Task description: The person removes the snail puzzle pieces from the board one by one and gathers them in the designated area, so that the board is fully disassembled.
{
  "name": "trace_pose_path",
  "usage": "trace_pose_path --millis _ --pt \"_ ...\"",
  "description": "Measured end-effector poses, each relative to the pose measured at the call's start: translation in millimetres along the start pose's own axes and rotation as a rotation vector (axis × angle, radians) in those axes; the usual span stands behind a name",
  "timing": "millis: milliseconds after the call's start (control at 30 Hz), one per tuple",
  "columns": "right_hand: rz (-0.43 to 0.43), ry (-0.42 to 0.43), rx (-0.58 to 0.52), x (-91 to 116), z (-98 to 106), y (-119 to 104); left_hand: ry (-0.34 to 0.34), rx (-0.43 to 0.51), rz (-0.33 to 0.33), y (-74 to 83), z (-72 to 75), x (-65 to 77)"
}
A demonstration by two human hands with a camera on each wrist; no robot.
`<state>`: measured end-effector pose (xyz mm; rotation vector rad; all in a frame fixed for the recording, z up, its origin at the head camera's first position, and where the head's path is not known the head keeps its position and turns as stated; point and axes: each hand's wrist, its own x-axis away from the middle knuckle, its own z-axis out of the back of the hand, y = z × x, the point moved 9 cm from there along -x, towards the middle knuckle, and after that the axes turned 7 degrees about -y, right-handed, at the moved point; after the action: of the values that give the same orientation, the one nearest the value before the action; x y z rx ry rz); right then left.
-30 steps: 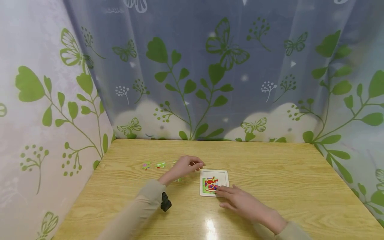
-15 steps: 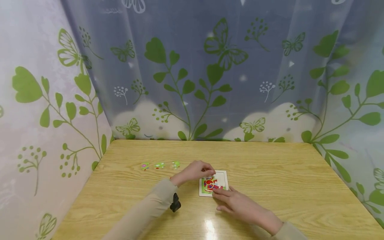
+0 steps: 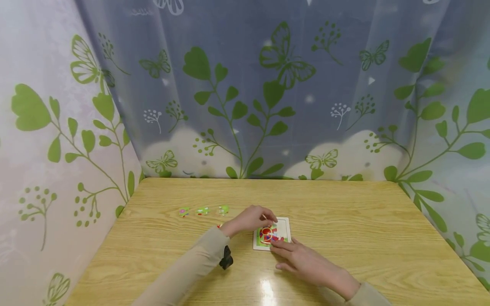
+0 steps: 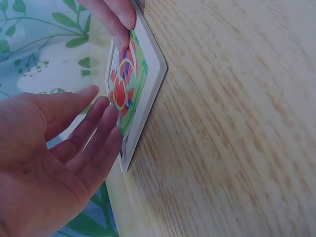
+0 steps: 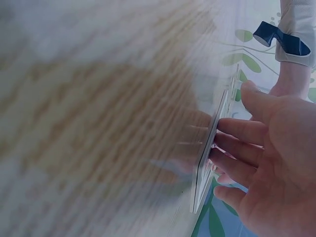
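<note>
A square jigsaw board (image 3: 284, 225) with a white rim lies mid-table, its red, blue and green picture (image 3: 266, 233) filling part of it. My left hand (image 3: 252, 217) reaches over the board's far left part. In the left wrist view, the fingers of the left hand (image 4: 64, 148) are nearly straight and their tips meet the board at the picture's edge. No piece shows between thumb and fingers there. My right hand (image 3: 306, 261) lays its extended fingertips on the near right part of the board; in the right wrist view the right hand (image 5: 281, 158) has its thumb spread.
Left of the board, loose puzzle pieces lie in a row: a green and pink one (image 3: 184, 211), a green and white one (image 3: 203, 211) and a green one (image 3: 223, 209). A red bit (image 3: 219, 225) peeks out beside the left wrist. Patterned curtains (image 3: 245, 127) border the wooden table (image 3: 363, 238).
My left hand has moved right, from beside the board to over its far left part, uncovering a green piece behind it. The right hand has shifted slightly left on the board.
</note>
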<state>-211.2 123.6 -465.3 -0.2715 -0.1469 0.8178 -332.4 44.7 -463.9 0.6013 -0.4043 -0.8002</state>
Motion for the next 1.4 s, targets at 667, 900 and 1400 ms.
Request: trace_pose_path --millis 667,900,1400 --pt "-0.013 -0.005 0.012 0.1 -1.4 0.5 -0.052 0.014 0.001 -3.6 -7.9 -3.1" --pt "-0.005 -0.003 0.026 0.1 -0.5 -0.1 -0.049 -0.018 0.008 -1.3 -5.6 -2.1" --pt "0.042 0.038 0.07 2.5 1.3 -3.5 -0.067 -0.048 -0.045 4.7 -1.6 0.5"
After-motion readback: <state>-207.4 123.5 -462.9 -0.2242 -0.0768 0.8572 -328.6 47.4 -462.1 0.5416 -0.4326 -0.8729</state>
